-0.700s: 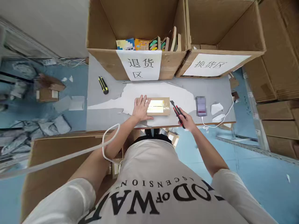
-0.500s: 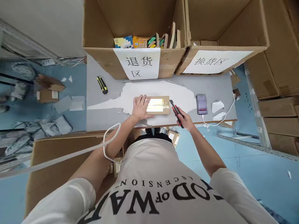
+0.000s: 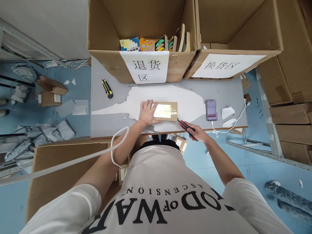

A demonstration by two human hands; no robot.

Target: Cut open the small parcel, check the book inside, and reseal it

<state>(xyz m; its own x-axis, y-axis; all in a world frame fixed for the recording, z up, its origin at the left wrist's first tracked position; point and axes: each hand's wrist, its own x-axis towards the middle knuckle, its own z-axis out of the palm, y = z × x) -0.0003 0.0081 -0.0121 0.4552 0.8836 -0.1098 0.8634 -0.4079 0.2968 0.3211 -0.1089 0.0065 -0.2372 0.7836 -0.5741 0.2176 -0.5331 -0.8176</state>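
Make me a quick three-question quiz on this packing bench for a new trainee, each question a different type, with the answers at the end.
1. Open question: Which tool does the right hand hold?
2. True or false: The left hand rests on the small cardboard box.
3. Fill in the blank: In the picture, the yellow-and-black cutter lies on the table to the ____ of the small cardboard box.

Key: 1. A red-and-black cutter. 2. True. 3. Left.
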